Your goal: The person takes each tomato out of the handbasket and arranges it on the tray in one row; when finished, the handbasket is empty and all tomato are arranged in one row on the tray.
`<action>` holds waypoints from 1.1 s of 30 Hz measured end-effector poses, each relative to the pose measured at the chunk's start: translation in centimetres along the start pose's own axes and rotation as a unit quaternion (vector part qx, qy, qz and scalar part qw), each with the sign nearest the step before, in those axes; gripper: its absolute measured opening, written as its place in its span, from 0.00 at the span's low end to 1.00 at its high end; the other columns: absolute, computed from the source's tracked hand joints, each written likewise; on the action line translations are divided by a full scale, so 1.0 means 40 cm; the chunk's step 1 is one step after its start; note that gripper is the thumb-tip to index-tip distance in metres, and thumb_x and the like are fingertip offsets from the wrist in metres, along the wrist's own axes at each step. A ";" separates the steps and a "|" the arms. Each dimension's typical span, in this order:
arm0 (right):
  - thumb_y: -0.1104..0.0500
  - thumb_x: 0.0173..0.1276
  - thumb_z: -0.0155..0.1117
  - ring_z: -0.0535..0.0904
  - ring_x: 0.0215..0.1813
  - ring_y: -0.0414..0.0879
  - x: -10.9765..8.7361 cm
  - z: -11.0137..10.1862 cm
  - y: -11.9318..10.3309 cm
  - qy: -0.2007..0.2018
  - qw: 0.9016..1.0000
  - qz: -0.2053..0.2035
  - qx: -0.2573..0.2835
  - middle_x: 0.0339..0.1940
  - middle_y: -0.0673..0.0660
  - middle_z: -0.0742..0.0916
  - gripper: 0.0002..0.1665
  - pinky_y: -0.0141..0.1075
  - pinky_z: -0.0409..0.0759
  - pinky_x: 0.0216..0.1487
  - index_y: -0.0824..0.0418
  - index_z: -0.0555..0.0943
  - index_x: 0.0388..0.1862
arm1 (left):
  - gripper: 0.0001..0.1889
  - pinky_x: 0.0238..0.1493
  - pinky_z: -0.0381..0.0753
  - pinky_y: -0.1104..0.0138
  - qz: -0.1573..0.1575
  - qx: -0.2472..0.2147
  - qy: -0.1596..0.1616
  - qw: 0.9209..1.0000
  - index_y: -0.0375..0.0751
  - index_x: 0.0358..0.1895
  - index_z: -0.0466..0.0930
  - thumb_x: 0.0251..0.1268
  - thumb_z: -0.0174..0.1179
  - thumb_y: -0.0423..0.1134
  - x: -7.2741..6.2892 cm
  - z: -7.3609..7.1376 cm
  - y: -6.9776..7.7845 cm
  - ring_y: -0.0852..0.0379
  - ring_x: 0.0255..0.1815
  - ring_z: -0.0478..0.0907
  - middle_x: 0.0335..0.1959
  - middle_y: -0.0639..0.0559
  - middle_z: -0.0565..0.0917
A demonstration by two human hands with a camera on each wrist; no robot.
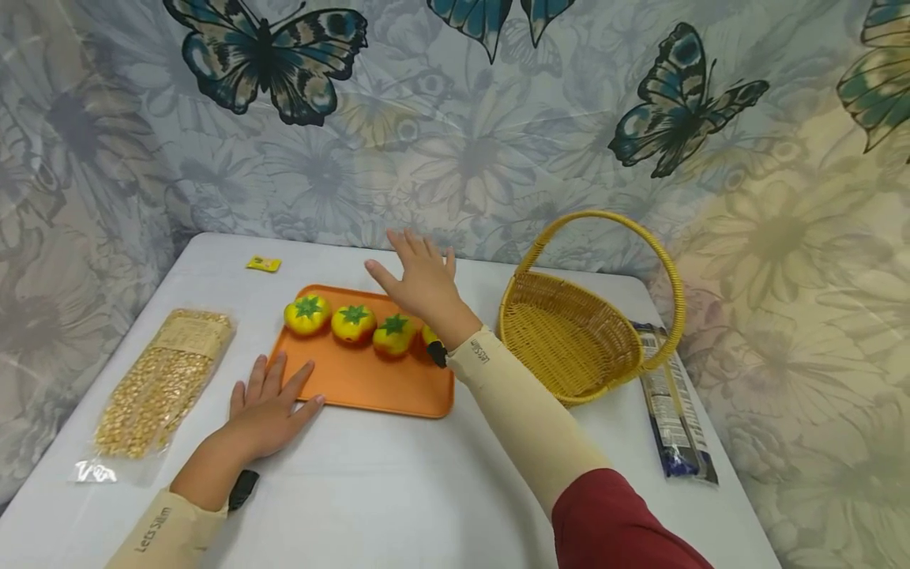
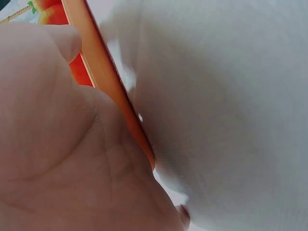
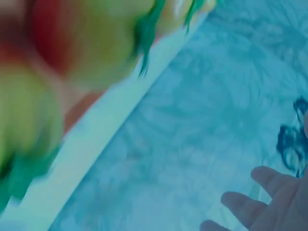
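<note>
An orange tray (image 1: pixel 370 389) lies on the white table. Along its far half sits a row of yellow-red tomato-like fruits (image 1: pixel 354 324) with green star-shaped tops, the rightmost partly hidden by the right wrist. My left hand (image 1: pixel 266 415) rests at the tray's near left corner, fingers spread; the left wrist view shows it touching the orange rim (image 2: pixel 108 72). Above the tray's far right part my right hand (image 1: pixel 424 284) is raised with fingers spread, holding nothing. In the right wrist view its fingers (image 3: pixel 243 207) are apart from the blurred fruits (image 3: pixel 96 43).
A yellow wicker basket (image 1: pixel 569 340) with a tall handle stands right of the tray. Beyond it lies a dark printed packet (image 1: pixel 671 411). At the left is a clear bag of yellow kernels (image 1: pixel 163 379). A small yellow packet (image 1: pixel 264 264) lies near the back edge.
</note>
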State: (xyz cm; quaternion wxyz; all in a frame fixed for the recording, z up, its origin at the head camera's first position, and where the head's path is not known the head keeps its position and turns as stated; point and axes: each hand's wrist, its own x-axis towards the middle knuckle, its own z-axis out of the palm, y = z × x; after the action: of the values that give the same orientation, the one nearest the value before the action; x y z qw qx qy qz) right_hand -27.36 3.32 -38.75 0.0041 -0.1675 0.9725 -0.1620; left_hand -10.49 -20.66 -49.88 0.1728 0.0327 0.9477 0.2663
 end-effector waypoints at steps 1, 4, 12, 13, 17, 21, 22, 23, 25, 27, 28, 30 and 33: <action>0.19 0.77 0.39 0.45 0.88 0.59 -0.003 -0.007 0.014 0.006 1.000 0.003 0.001 0.89 0.51 0.56 0.49 0.65 0.34 0.81 0.37 0.53 0.89 | 0.46 0.70 0.18 0.27 -0.001 0.000 -0.001 1.000 0.47 0.88 0.48 0.80 0.44 0.72 0.000 -0.001 -0.002 0.31 0.82 0.13 0.86 0.30 0.28; 0.20 0.77 0.40 0.43 0.88 0.59 -0.014 -0.024 0.056 0.021 1.000 0.013 0.008 0.89 0.51 0.56 0.48 0.66 0.34 0.81 0.37 0.55 0.89 | 0.46 0.70 0.18 0.27 -0.006 0.001 -0.004 1.000 0.46 0.88 0.48 0.80 0.44 0.71 0.000 -0.004 -0.005 0.30 0.82 0.13 0.85 0.30 0.28; 0.22 0.80 0.37 0.42 0.88 0.61 -0.062 -0.047 0.138 0.045 0.997 0.066 0.007 0.89 0.54 0.56 0.46 0.68 0.34 0.80 0.40 0.54 0.89 | 0.46 0.70 0.17 0.27 -0.012 -0.003 -0.002 1.000 0.44 0.88 0.48 0.81 0.46 0.69 -0.002 -0.014 -0.008 0.30 0.82 0.13 0.85 0.28 0.28; 0.23 0.80 0.37 0.42 0.88 0.62 -0.069 -0.048 0.146 0.047 0.996 0.077 0.008 0.89 0.55 0.56 0.46 0.68 0.35 0.80 0.41 0.54 0.89 | 0.46 0.70 0.17 0.27 -0.012 -0.004 -0.001 1.000 0.44 0.88 0.48 0.81 0.46 0.69 -0.003 -0.016 -0.007 0.30 0.82 0.13 0.85 0.28 0.29; 0.25 0.82 0.37 0.41 0.87 0.64 -0.108 -0.050 0.177 0.056 0.991 0.116 0.033 0.89 0.57 0.56 0.46 0.70 0.35 0.79 0.44 0.55 0.89 | 0.46 0.70 0.17 0.27 -0.012 -0.007 0.002 1.000 0.43 0.87 0.49 0.81 0.46 0.69 -0.004 -0.015 -0.011 0.30 0.82 0.13 0.85 0.28 0.29; 0.27 0.83 0.38 0.40 0.87 0.67 -0.149 -0.042 0.202 0.058 0.986 0.146 0.061 0.89 0.59 0.54 0.45 0.71 0.34 0.79 0.46 0.55 0.89 | 0.46 0.70 0.17 0.27 -0.013 -0.008 0.004 1.000 0.43 0.87 0.49 0.80 0.46 0.70 -0.003 -0.013 -0.018 0.31 0.82 0.13 0.85 0.29 0.29; 0.27 0.83 0.38 0.41 0.87 0.68 -0.157 -0.039 0.206 0.058 0.984 0.154 0.066 0.89 0.60 0.54 0.45 0.71 0.34 0.78 0.47 0.55 0.89 | 0.46 0.70 0.17 0.27 -0.012 -0.007 0.005 1.000 0.43 0.87 0.49 0.81 0.45 0.69 -0.001 -0.013 -0.022 0.31 0.82 0.12 0.85 0.28 0.29; 0.27 0.83 0.39 0.41 0.87 0.68 -0.165 -0.036 0.209 0.058 0.983 0.160 0.071 0.89 0.60 0.53 0.46 0.72 0.35 0.78 0.49 0.55 0.89 | 0.46 0.70 0.17 0.27 -0.012 -0.007 0.006 1.000 0.43 0.87 0.49 0.80 0.45 0.70 0.000 -0.014 -0.023 0.31 0.82 0.12 0.85 0.28 0.29; 0.27 0.83 0.39 0.41 0.86 0.69 -0.177 -0.028 0.213 0.060 0.980 0.172 0.075 0.89 0.61 0.52 0.47 0.72 0.36 0.78 0.50 0.54 0.90 | 0.46 0.70 0.16 0.27 -0.010 -0.008 0.007 1.000 0.44 0.87 0.48 0.80 0.45 0.70 0.002 -0.016 -0.027 0.31 0.82 0.11 0.85 0.28 0.29; 0.27 0.83 0.41 0.41 0.86 0.70 -0.184 -0.020 0.214 0.065 0.979 0.178 0.075 0.89 0.61 0.52 0.47 0.73 0.37 0.78 0.51 0.54 0.89 | 0.46 0.70 0.16 0.27 -0.009 -0.008 0.009 1.000 0.44 0.87 0.49 0.80 0.45 0.71 0.006 -0.018 -0.030 0.31 0.82 0.11 0.85 0.28 0.29; 0.27 0.83 0.41 0.41 0.86 0.70 -0.186 -0.016 0.214 0.068 0.979 0.180 0.073 0.89 0.61 0.52 0.47 0.73 0.37 0.77 0.51 0.54 0.90 | 0.46 0.70 0.17 0.27 -0.007 -0.009 0.010 1.000 0.43 0.87 0.49 0.80 0.45 0.70 0.008 -0.018 -0.032 0.31 0.82 0.11 0.85 0.28 0.29; 0.28 0.83 0.41 0.41 0.86 0.70 -0.189 -0.009 0.214 0.072 0.979 0.181 0.065 0.89 0.61 0.52 0.47 0.73 0.36 0.77 0.50 0.54 0.90 | 0.46 0.70 0.17 0.27 -0.007 -0.012 0.010 1.000 0.43 0.87 0.50 0.80 0.46 0.69 0.010 -0.020 -0.032 0.31 0.82 0.12 0.85 0.28 0.30; 0.28 0.84 0.40 0.38 0.87 0.69 -0.192 0.001 0.212 0.073 0.979 0.180 0.056 0.90 0.60 0.51 0.45 0.73 0.32 0.77 0.47 0.53 0.90 | 0.45 0.71 0.18 0.27 -0.009 -0.008 0.010 1.000 0.43 0.87 0.50 0.81 0.46 0.69 0.014 -0.017 -0.034 0.31 0.82 0.12 0.85 0.28 0.31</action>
State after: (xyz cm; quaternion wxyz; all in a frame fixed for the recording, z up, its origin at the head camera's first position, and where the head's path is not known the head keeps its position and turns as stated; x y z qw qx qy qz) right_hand -22.85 13.38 -41.81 -0.0281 0.0234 0.9737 -0.2247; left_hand -11.21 -22.09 -50.20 0.1663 0.0200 0.9475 0.2723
